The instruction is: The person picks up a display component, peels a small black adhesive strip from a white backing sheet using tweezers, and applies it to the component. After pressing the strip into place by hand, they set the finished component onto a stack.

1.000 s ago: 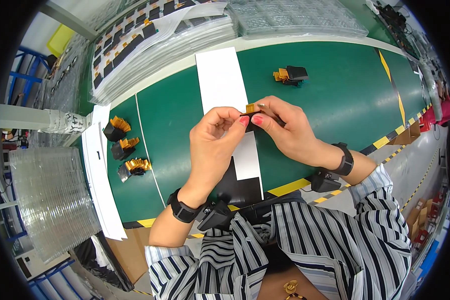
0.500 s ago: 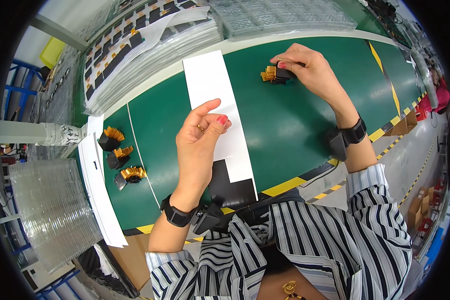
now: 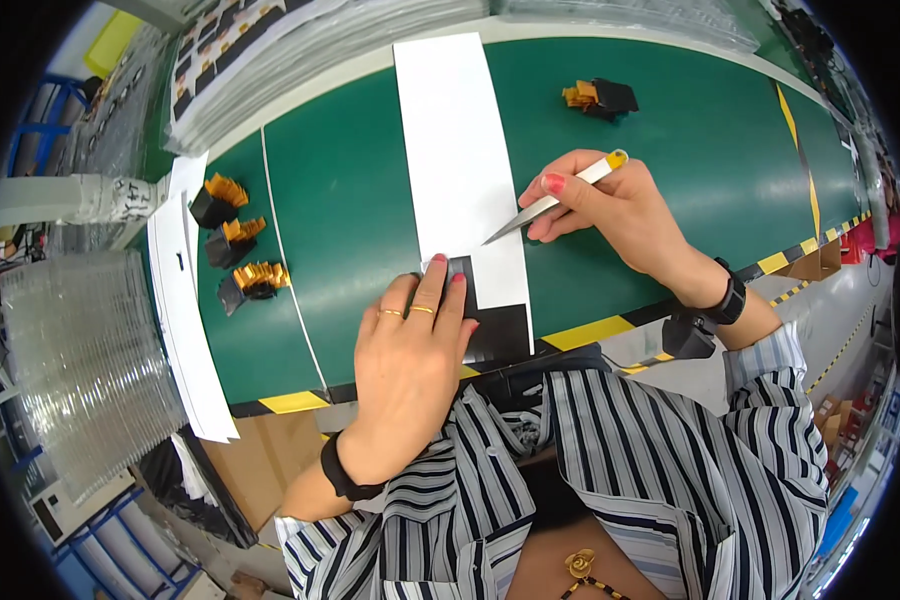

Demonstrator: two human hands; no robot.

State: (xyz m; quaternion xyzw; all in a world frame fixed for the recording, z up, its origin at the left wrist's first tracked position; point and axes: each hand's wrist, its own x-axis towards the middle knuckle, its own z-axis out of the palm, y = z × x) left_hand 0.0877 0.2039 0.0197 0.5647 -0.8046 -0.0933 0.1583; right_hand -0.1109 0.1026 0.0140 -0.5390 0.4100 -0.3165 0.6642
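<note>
My right hand [image 3: 610, 205] grips silver tweezers [image 3: 550, 203] with a yellow mark at the rear end. The closed-looking tip points down and left over a long white strip [image 3: 460, 140]. My left hand [image 3: 405, 345] lies with fingers stretched out, its fingertips on the black L-shaped area [image 3: 500, 330] at the strip's near end. The fingers hide part of that black area. Beyond my right hand, a stack of black flat parts with orange flexible tails [image 3: 602, 97] sits on the green mat [image 3: 670, 170].
Three similar black-and-orange stacks [image 3: 255, 283] stand at the left, past a thin white line. White sheets [image 3: 185, 330] lie along the left edge. Piled clear trays [image 3: 320, 75] border the far side. Yellow-black tape [image 3: 590, 333] marks the near edge.
My right hand has come from the far stack back toward the white strip, tweezers now in plain view. My left hand has lowered from above the strip onto its black end.
</note>
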